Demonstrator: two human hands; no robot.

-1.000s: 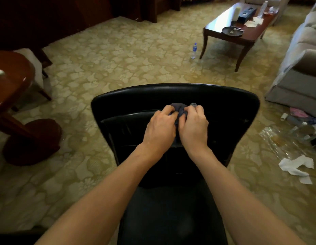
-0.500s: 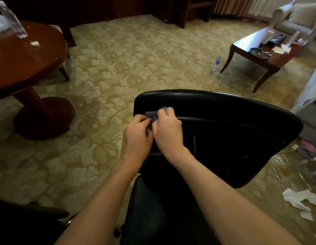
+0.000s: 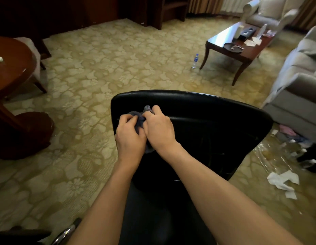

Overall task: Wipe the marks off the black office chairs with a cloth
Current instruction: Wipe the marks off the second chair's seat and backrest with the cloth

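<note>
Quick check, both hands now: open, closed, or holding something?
Left hand: closed, gripping the cloth against the chair back.
Right hand: closed, gripping the same cloth.

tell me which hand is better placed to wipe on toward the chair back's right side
Right, probably. Both hands grip the cloth at the chair back's left end, but the right hand sits nearer the unwiped span; the left hand is at the edge.

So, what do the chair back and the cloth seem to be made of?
Chair back: probably leather or a leather-like vinyl, black and smooth, with a soft sheen along its rounded top edge. Cloth: soft fabric, dull grey-blue, bunched into folds between the left hand and the right hand; its exact fibre cannot be told.
</note>
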